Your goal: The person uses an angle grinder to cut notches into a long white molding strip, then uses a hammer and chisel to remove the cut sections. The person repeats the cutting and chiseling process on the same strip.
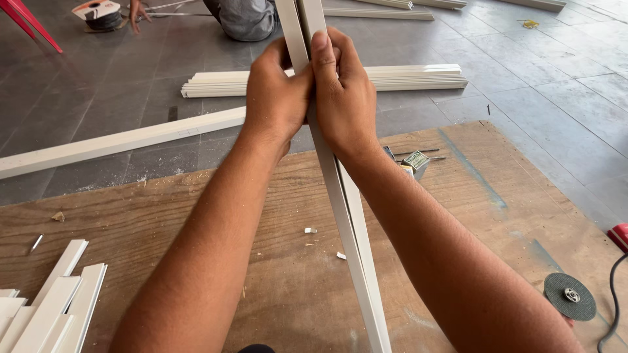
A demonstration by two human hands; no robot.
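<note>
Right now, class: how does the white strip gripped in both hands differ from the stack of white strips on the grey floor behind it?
The held strip stands steeply tilted, clasped by the left hand and right hand; the floor stack lies flat, untouched. The held strip is a single length or a close pair; the floor stack holds many. Both are long, slim and off-white.

Two long profile strips [353, 229] stand together at the middle of the plywood board [163, 216], which lies on the tiled floor [536, 78]. Cut strips [52, 314] lie at its near left, a grinding disc [570, 296] at its near right. A strip bundle [405, 76] lies on the floor beyond.
</note>
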